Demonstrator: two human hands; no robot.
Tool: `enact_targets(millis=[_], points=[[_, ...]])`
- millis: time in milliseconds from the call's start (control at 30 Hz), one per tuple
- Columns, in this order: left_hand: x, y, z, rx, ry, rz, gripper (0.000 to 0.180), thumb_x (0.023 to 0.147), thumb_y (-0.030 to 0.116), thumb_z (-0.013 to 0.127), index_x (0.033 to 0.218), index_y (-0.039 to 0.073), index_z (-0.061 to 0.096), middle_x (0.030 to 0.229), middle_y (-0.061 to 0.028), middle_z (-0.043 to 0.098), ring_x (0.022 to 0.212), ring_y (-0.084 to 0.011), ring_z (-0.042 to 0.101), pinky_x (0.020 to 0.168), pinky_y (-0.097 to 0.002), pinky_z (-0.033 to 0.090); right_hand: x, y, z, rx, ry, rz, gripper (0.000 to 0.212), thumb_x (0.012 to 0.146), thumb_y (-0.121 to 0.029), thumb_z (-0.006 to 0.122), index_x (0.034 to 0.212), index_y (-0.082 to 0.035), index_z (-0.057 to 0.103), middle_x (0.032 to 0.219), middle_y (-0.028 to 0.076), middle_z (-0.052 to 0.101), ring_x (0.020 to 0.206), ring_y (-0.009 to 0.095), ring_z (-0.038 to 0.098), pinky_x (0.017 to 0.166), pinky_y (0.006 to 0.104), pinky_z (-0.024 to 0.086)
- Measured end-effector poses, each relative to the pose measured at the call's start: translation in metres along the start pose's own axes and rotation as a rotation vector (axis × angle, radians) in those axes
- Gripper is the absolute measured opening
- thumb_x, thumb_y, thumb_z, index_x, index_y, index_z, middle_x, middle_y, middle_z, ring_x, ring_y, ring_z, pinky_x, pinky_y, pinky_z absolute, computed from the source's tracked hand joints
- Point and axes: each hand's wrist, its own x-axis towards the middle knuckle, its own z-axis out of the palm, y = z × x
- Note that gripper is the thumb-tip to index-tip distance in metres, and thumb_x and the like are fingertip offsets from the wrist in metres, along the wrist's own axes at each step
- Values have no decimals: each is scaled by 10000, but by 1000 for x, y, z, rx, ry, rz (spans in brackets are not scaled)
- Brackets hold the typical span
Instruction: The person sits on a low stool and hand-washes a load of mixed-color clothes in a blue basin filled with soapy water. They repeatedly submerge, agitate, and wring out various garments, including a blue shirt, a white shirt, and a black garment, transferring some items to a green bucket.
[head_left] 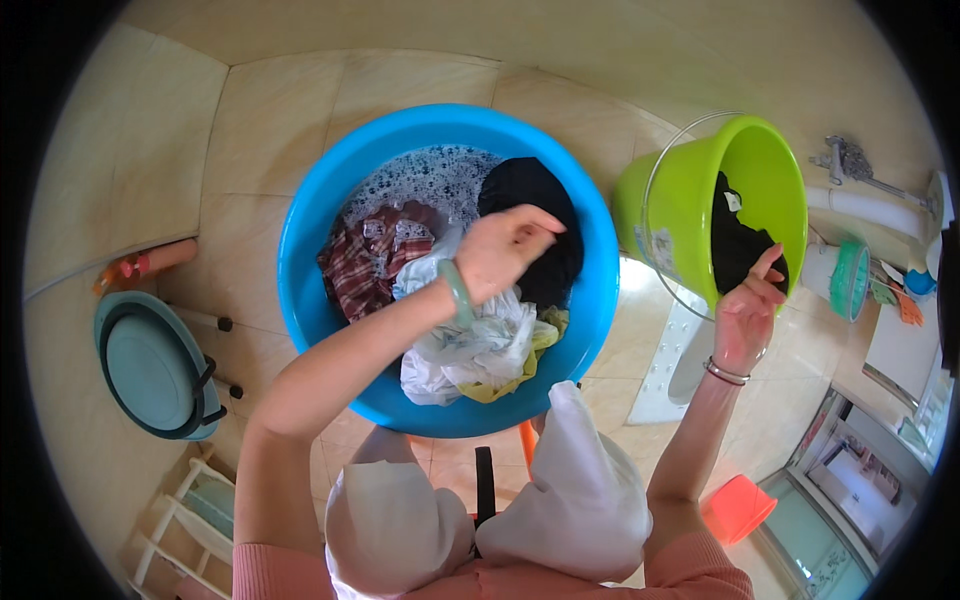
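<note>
Left hand: your left hand (507, 250), a pale green bangle (457, 290) on its wrist, hangs over the round blue plastic basin (310, 225), fingers curled loosely on the black cloth (535, 195); whether it grips the cloth, you cannot tell.
Right hand: your right hand (748, 305), with a thin metal bracelet (726, 373), is raised with fingers spread, touching the rim of the lime-green plastic bucket (665, 215), which tilts toward you.
Label: a pale rectangular sticker (655, 250) sits on the bucket's outer wall, left of your right hand; its print is too small to tell.
Bucket contents: a dark garment (740, 245) with a small white tag lies inside, just above your right fingers; a thin wire handle (660, 165) arcs over the mouth.
Basin contents: under your left wrist a crumpled white fabric (480, 345) over a yellow piece; left of the hand a red checked cloth (365, 260); beyond it a blue-and-white flowered cloth (430, 175).
Around: glossy beige floor tiles (280, 110); a teal round lidded bin (150, 365) far left of your left arm; an orange plastic tub (738, 507) beside your right elbow.
</note>
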Motion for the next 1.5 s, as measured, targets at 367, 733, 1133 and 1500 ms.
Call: enact_targets(millis=[367,733,1133,1500], points=[[16,-87,-92,893,0,-259,920,786,424,747,1540,236,255,1594,-170,224,1369,-398,398,1116,-456,350,2,185,-62,-2361,-394,124,904,710,-233,854,1471,-168,370,1487,226,368,1306,398,439,1003,505,438],[-29,-110,-83,897,-463,-357,654,844,414,611,1449,218,458,1406,-180,515,1131,-365,610,966,-441,484,16,179,-71,-1252,211,274,333,893,-69,585,1204,45,614,1061,52,658,918,140,620,855,261,498],[-113,-97,-57,702,-338,-363,688,762,211,696,1387,136,418,1358,-206,477,1097,-389,604,897,-450,507,-36,100,-20,-1624,-125,151,353,890,-152,619,1210,-17,556,1222,143,601,1126,251,579,1000,360,447],[-169,-141,-49,491,-52,-395,581,875,264,615,1391,133,383,1323,-170,520,1135,-378,578,958,-440,474,-1,110,-27,-704,-24,411,421,961,-257,539,1321,-41,506,1332,120,556,1210,252,535,1057,364,410]])
